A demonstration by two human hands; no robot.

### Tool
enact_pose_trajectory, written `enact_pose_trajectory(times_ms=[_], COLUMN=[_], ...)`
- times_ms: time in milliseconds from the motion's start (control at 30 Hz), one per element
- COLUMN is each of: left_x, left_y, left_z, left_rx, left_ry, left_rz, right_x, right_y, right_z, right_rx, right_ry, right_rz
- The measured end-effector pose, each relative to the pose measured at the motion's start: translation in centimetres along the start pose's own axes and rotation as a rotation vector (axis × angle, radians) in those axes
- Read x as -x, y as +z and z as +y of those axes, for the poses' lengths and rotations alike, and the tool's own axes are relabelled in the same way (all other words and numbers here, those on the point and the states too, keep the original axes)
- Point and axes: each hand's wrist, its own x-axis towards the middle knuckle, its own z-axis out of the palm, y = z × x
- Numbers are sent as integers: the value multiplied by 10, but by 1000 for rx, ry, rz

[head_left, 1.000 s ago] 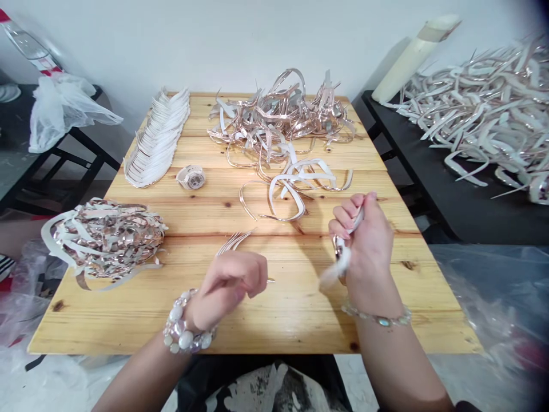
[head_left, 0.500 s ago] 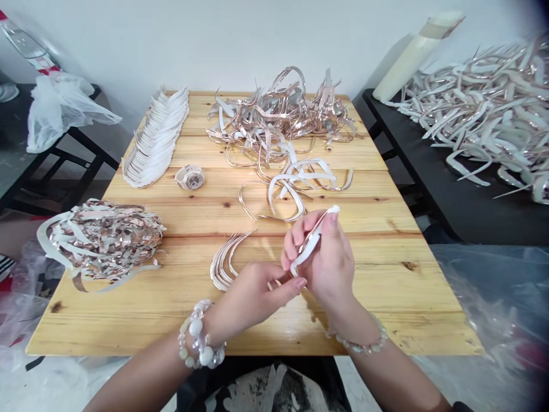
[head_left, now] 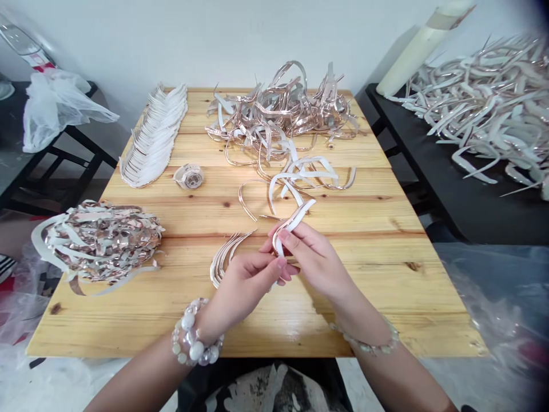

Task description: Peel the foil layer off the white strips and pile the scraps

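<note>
A curved white strip with a rose-gold edge (head_left: 297,217) is held between my two hands over the middle of the wooden table. My left hand (head_left: 253,280) pinches its lower end. Higher up, my right hand (head_left: 311,252) grips the same strip between thumb and fingers. Several nested curved strips (head_left: 223,257) lie just left of my hands. Beyond them is a loose tangle of strips (head_left: 283,114), with some white ones (head_left: 309,174) trailing toward me.
A neat overlapping row of white strips (head_left: 158,137) lies at the back left, near a small roll (head_left: 189,176). A bundle of strips (head_left: 103,240) sits at the left edge. More strips (head_left: 484,103) cover a black table (head_left: 476,217) at the right.
My right hand has moved left and turned, with the strip now pointing up and right lower down. My left hand has shifted slightly left and remains at the strip's lower end.
</note>
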Motion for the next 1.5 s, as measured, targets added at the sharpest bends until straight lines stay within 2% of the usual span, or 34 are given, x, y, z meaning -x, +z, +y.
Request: enact_pose_trajectory(times_ms=[133, 267, 400, 533, 800, 1000, 1267, 1500], left_x=[3, 7, 8, 11, 10, 9, 12, 13], left_y=[2, 1, 1, 4, 8, 8, 13, 18], left_z=[-2, -3, 1, 4, -7, -9, -16, -21], left_rx=[-10, -100, -262, -407, -560, -657, -889, -924], left_ry=[49, 88, 189, 264, 509, 635, 838, 942], left_rz=[-68, -99, -146, -221, -361, -400, -398, -496], right_x=[0, -1, -2, -3, -7, -12, -16, -14], right_y=[0, -1, -1, -3, -6, -10, -12, -11], right_z=[-1, -1, 0, 1, -1, -1, -6, -7], right_rx=[-26, -18, -22, -49, -195, -286, -287, -295], right_ry=[40, 19, 18, 82, 83, 99, 108, 72], right_rz=[71, 81, 84, 76, 64, 100, 165, 200])
